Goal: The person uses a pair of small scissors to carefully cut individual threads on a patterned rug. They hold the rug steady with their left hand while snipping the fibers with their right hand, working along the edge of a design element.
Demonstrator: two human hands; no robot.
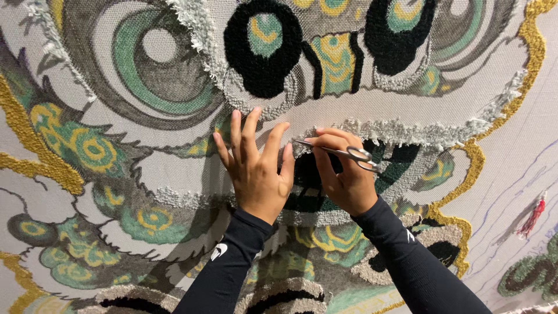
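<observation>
My two forearms, in black sleeves (232, 261), rise from the lower edge and lean toward each other. My left hand (256, 168) lies flat, released, fingers spread and pointing up, palm pressed against the tufting cloth (174, 174), holding nothing. Just beside it, nearly touching at the thumb side, my right hand (343, 174) is curled around a small pair of silver scissors (343, 152); my fingers are through or around the loops at the right end and the thin blades point left, their tips meeting the cloth close to my left index finger. I cannot tell whether the blades are parted or closed. The scissors lie almost level, just under a band of pale grey tufted pile (407, 131) that runs in a curve across the work. Behind my hands the cloth is a stretched grey mesh carrying a large printed and partly tufted design: green swirls, yellow curls and dark outlines. Higher up sit two thick black tufted patches (261, 64) with green and yellow centres. A gold tufted border (532, 64) edges the design on the right, and farther right a small red tassel (532, 216) hangs on the bare cloth.
</observation>
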